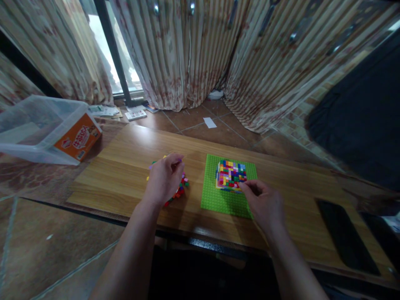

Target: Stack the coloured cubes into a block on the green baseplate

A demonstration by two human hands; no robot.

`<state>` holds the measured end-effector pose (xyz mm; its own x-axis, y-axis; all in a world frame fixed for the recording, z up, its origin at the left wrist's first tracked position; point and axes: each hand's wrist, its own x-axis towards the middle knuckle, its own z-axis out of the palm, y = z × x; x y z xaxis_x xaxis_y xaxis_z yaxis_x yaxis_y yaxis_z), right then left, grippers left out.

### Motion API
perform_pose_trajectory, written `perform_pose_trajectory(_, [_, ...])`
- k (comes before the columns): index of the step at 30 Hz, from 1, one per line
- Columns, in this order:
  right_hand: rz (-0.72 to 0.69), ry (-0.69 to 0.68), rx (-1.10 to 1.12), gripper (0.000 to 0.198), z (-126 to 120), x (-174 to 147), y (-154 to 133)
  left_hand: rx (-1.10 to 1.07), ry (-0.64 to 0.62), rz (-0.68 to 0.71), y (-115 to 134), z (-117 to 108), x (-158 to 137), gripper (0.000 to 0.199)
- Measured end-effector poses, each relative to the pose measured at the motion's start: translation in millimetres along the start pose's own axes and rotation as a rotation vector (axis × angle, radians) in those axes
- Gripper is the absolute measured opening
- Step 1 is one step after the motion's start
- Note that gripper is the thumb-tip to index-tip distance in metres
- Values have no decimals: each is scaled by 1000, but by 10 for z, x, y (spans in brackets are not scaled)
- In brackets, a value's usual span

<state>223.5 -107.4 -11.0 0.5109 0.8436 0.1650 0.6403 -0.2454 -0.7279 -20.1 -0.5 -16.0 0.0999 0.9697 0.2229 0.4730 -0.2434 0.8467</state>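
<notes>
My left hand [165,177] is over a loose pile of small toy bricks [179,193] in mixed colours and partly hides it. Its thumb and forefinger are pinched, with a small purple brick [180,160] at the tips. A block of many-coloured bricks [231,173] stands on a green studded baseplate [212,202]. At the block's near right corner, my right hand [264,204] has its thumb and forefinger closed together, touching the block. Whatever is between those fingertips is too small to make out.
The wooden table [118,175] carries a dark phone-like slab [346,235] at the right. Beyond its left end is a clear plastic bin [40,141] with an orange label. Patterned curtains [187,54] hang behind; a white paper [209,122] lies on the floor.
</notes>
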Motion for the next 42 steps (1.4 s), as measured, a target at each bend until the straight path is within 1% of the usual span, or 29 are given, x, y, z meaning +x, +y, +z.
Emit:
perform_pose_trajectory(3, [9, 10, 48, 33, 6, 21, 16, -28, 23, -21, 9, -46, 0, 23])
perform_pose_trajectory(6, [46, -5, 50, 34, 5, 40, 35, -68, 79, -76, 13, -160, 12, 26])
perform_pose_trajectory(9, [81, -9, 32, 35, 8, 48, 49, -133, 200, -137, 27, -316, 34, 30])
perform_pose_trajectory(12, [96, -18, 35, 37, 12, 51, 58, -208, 340, -166, 32, -436, 52, 32])
perform_pose_trajectory(15, [75, -30, 23, 36, 8, 60, 66, -272, 416, -179, 28, -484, 55, 32])
perform_pose_trajectory(18, [44, -43, 9, 36, 3, 74, 79, -304, 437, -192, 35, -483, 51, 32])
perform_pose_trajectory(22, [57, -36, 7, 35, 10, 71, 83, -326, 450, -200, 64, -478, 47, 31])
perform_pose_trajectory(24, [51, -1, 29, 34, 11, 46, 56, -324, 457, -207, 71, -485, 46, 31])
perform_pose_trajectory(26, [33, 70, 78, 32, 13, -1, -5, -316, 459, -210, 69, -493, 44, 31])
perform_pose_trajectory(28, [-19, 131, 139, 30, 29, -70, -101, -314, 455, -206, 60, -496, 43, 31])
perform_pose_trajectory(29, [-69, 133, 168, 28, 48, -111, -158, -316, 449, -206, 56, -496, 43, 31])
perform_pose_trajectory(31, [-184, 55, 177, 25, 116, -200, -277, -326, 440, -206, 51, -491, 45, 31])
perform_pose_trajectory(33, [-298, -83, 165, 21, 220, -283, -387, -333, 434, -206, 55, -484, 47, 31])
perform_pose_trajectory(35, [-381, -180, 153, 19, 345, -344, -471, -333, 429, -209, 65, -478, 48, 30])
perform_pose_trajectory(37, [-421, -244, 127, 18, 470, -377, -524, -332, 420, -213, 75, -475, 46, 30])
perform_pose_trajectory(42, [-429, -319, 63, 19, 701, -369, -558, -342, 377, -224, 88, -475, 33, 32])
